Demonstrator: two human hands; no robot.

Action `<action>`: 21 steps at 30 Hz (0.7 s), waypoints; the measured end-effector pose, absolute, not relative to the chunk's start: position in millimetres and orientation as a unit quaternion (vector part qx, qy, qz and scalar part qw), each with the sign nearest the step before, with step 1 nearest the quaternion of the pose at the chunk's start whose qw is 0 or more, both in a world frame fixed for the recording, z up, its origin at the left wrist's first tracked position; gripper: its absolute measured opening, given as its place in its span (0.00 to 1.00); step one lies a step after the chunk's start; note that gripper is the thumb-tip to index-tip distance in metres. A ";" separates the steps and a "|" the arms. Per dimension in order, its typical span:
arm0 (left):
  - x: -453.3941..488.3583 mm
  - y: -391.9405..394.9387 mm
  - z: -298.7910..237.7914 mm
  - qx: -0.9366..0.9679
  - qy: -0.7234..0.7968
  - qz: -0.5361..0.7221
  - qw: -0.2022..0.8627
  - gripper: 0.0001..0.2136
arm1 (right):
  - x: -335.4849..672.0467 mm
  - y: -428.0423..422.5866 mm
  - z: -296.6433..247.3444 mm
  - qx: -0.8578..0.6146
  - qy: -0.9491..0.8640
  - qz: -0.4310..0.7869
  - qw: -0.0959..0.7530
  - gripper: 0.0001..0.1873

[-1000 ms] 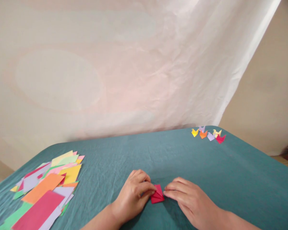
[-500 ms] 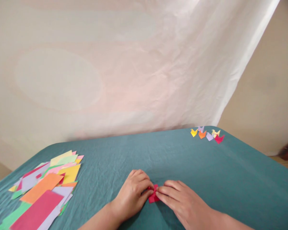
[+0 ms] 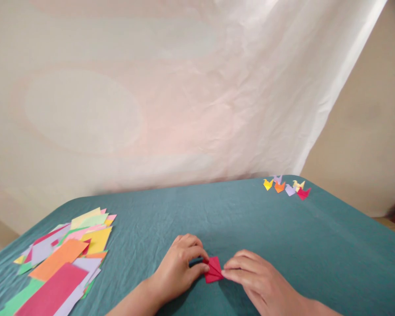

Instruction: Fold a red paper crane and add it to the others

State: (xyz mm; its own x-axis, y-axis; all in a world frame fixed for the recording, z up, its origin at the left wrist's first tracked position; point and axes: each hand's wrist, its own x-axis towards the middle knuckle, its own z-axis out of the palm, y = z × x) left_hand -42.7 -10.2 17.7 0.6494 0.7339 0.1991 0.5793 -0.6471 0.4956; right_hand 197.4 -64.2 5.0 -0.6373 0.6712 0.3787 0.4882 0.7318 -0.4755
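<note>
A small red folded paper square (image 3: 213, 271) with diagonal creases lies on the table in front of me. My left hand (image 3: 183, 263) pinches its left edge between thumb and index finger. My right hand (image 3: 258, 274) is at its lower right corner, with thumb and fingers pressed together there. Whether the right fingertips grip the corner or only touch it is hard to make out, but they meet the paper.
On the left lies a loose pile of coloured paper sheets (image 3: 57, 263). Several small folded paper birds (image 3: 279, 187) stand at the far right corner. The table has a dark green cloth (image 3: 171, 215), and a pale sheet (image 3: 184, 109) hangs behind it.
My right hand has drawn slightly right, from the middle of the red paper to its corner, so more of the creased surface shows. My left hand keeps its pinch.
</note>
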 end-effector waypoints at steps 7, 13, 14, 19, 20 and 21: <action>-39.5 -12.7 16.2 0.867 0.395 0.224 0.206 0.18 | 199.9 -60.1 1.0 -0.361 -0.872 0.170 0.286 0.17; -33.6 -16.2 19.6 0.878 0.386 0.191 0.206 0.15 | 200.3 -59.1 0.0 -0.364 -0.872 0.167 0.282 0.16; -32.7 -16.7 19.5 0.874 0.389 0.197 0.215 0.14 | 200.4 -59.0 -0.1 -0.365 -0.872 0.167 0.280 0.16; -29.6 -19.9 14.5 0.835 0.418 0.216 0.284 0.11 | 198.8 -60.6 -1.9 -0.382 -0.857 0.177 0.298 0.14; -28.5 -20.9 13.6 0.824 0.423 0.220 0.307 0.10 | 198.0 -61.2 -2.2 -0.391 -0.850 0.183 0.303 0.13; -26.9 -22.2 13.0 0.810 0.425 0.227 0.335 0.10 | 197.1 -61.7 -2.4 -0.400 -0.843 0.190 0.306 0.12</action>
State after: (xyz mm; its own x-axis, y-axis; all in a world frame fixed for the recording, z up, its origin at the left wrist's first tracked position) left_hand -26.9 -22.2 13.0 0.5353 0.8407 0.0823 0.5367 -0.4137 0.7354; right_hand 197.1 -61.7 -2.4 -0.4927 0.7907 0.3633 0.5585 0.6075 -0.5648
